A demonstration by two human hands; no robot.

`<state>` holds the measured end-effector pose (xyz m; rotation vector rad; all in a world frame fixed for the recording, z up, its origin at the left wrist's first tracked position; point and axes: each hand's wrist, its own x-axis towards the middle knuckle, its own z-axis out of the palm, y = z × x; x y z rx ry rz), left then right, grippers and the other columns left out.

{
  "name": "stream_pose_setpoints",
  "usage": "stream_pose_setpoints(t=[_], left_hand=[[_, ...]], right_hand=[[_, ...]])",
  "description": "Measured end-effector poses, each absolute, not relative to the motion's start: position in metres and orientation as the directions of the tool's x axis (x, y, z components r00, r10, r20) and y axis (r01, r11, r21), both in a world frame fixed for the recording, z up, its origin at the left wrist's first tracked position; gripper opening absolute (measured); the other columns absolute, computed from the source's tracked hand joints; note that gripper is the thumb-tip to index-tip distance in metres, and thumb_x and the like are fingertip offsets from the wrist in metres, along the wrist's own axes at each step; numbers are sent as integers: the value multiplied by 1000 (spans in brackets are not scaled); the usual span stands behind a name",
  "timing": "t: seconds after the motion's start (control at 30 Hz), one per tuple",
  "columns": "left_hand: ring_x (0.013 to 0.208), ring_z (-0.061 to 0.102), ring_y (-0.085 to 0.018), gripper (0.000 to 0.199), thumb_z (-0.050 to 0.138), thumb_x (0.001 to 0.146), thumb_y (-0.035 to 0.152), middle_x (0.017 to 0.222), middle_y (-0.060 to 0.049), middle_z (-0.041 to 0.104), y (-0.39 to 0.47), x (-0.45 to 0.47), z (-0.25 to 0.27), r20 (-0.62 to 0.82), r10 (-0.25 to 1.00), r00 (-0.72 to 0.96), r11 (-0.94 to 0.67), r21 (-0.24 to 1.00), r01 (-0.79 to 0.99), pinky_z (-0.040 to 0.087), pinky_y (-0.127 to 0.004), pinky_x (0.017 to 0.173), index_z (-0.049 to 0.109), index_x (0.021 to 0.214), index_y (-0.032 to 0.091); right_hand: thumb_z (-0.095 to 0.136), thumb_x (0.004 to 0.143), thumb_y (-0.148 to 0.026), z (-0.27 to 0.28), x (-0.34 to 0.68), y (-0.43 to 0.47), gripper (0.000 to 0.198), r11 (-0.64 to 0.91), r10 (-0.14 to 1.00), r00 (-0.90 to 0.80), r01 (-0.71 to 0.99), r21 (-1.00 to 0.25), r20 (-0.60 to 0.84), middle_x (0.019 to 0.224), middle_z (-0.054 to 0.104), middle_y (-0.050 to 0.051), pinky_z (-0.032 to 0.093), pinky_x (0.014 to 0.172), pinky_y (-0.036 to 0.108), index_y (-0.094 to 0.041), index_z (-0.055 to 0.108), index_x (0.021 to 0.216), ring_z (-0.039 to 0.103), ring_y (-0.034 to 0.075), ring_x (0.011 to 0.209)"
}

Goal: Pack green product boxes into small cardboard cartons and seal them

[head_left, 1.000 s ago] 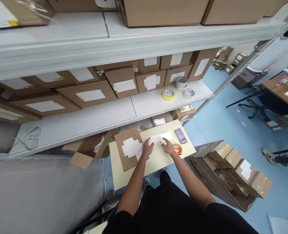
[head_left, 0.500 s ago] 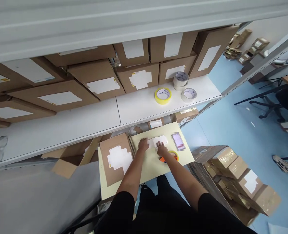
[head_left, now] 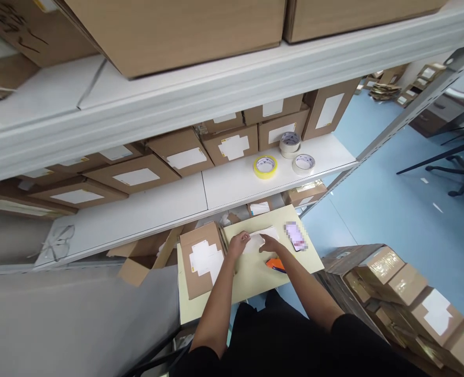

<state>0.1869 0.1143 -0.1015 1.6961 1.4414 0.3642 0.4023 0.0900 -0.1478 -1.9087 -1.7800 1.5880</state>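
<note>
My left hand (head_left: 239, 244) is closed, its fingertips pinching the left edge of a small white paper sheet (head_left: 254, 244) above the pale yellow board (head_left: 251, 277). My right hand (head_left: 269, 243) is at the sheet's right edge, thumb and forefinger apart around it. Behind, more white paper (head_left: 271, 232) lies on the board. Nearer me, an orange tool with a dark blue part (head_left: 275, 264) lies below my right wrist. A blurred-out phone (head_left: 295, 236) rests to the right. Left of my hands is a flat cardboard box (head_left: 195, 285) with white labels (head_left: 206, 259).
A white shelf (head_left: 232, 191) beyond the board carries yellow tape (head_left: 265, 166), white tape rolls (head_left: 304, 164) and labelled boxes (head_left: 232, 149). An open carton (head_left: 137, 264) sits at left. Stacked boxes (head_left: 397, 283) stand at right. Clear glasses (head_left: 59, 243) lie on the shelf.
Both hands, flat on the white paper before, have lifted, and the left now pinches a sheet. The yellow tape ring by the orange tool no longer shows. The camera view has shifted.
</note>
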Motion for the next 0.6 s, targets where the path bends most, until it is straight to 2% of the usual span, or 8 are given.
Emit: stream_pose_setpoints(t=[0.07, 0.1, 0.17, 0.27, 0.4, 0.6], left_hand=[[89, 68, -21, 31, 60, 90, 48, 94, -4, 76, 114, 189, -90, -289, 899, 330, 29, 790, 612, 50, -30, 82, 76, 98, 23], [90, 68, -22, 34, 61, 89, 52, 95, -5, 76, 115, 191, -85, -290, 892, 347, 32, 806, 592, 51, -30, 82, 77, 99, 23], [96, 69, -23, 39, 66, 84, 57, 100, -6, 76, 118, 195, -73, -297, 878, 376, 38, 825, 564, 51, -31, 85, 78, 100, 23], [101, 70, -26, 43, 76, 74, 59, 104, -8, 78, 126, 201, -57, -316, 843, 435, 32, 837, 547, 52, -34, 90, 79, 94, 22], [94, 71, -27, 41, 81, 66, 58, 96, -7, 80, 138, 212, -41, -365, 773, 518, 40, 844, 535, 53, -37, 90, 80, 81, 20], [86, 71, -25, 37, 84, 62, 53, 87, -7, 80, 149, 235, -27, -386, 748, 539, 69, 854, 516, 53, -35, 83, 81, 76, 19]], right_hand=[[73, 75, -45, -135, 404, 81, 38, -349, 863, -190, 445, -825, -468, 104, 75, 6, 57, 77, 34, -23, 71, 106, 70, 26, 94], [70, 78, -51, -129, 405, 74, 31, -350, 902, -140, 319, -881, -409, 87, 72, 4, 55, 70, 33, -22, 68, 89, 67, 23, 82], [65, 79, -61, -117, 411, 61, 40, -337, 938, -33, 142, -931, -344, 66, 58, -1, 50, 62, 31, -23, 54, 69, 58, 19, 66], [67, 76, -67, -99, 430, 45, 50, -311, 949, 56, -7, -951, -310, 61, 45, -5, 46, 59, 28, -25, 41, 65, 48, 15, 60], [74, 68, -71, -78, 465, 37, 60, -301, 942, 139, -51, -952, -306, 58, 36, -8, 42, 56, 27, -26, 34, 62, 39, 13, 57], [78, 63, -70, -66, 492, 30, 59, -291, 924, 222, -114, -950, -310, 57, 39, -8, 42, 56, 26, -24, 40, 62, 41, 11, 56]])
